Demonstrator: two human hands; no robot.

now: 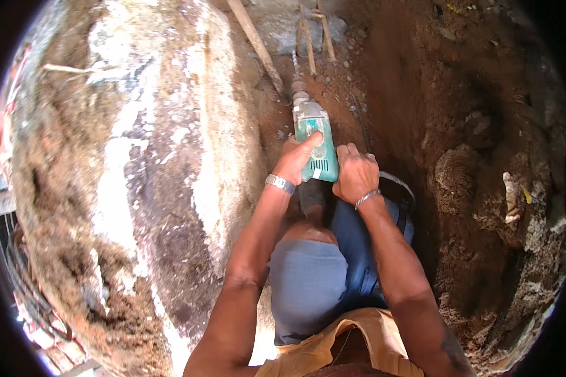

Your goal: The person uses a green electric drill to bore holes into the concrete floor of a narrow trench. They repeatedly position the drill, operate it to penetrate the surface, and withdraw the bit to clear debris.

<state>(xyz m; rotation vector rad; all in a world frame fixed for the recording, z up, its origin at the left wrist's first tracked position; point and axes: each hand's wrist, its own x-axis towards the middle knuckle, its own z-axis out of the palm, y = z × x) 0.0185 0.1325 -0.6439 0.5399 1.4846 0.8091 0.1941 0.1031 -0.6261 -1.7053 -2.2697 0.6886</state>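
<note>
1. The drill [321,146], green with a grey front, is in the middle of the view, raised in front of the knee [308,283], its chuck [299,88] and bit [295,61] pointing away from the person.
2. The left hand [299,158] grips the drill from its left side, thumb laid across the top of the body.
3. The right hand [356,171] sits against the drill's rear right edge. Its fingers bend down out of sight, so I cannot tell whether it is closed around a handle.
4. The step in hand looks like steadying and aiming the drill. Any next move calls for a firm hold from both sides, with the bit kept clear of the wooden stick [258,47] and the forked rods [314,39] near it.
5. The underside of the drill and its trigger are hidden. Whether the bit is spinning, or its tip touches the grey stone [283,31] behind it, is hard to make out.
6. A pale cable [396,181] loops by the right wrist; I cannot tell whether it joins the drill. The clutter at the far left rim is bent and cut off.
</note>
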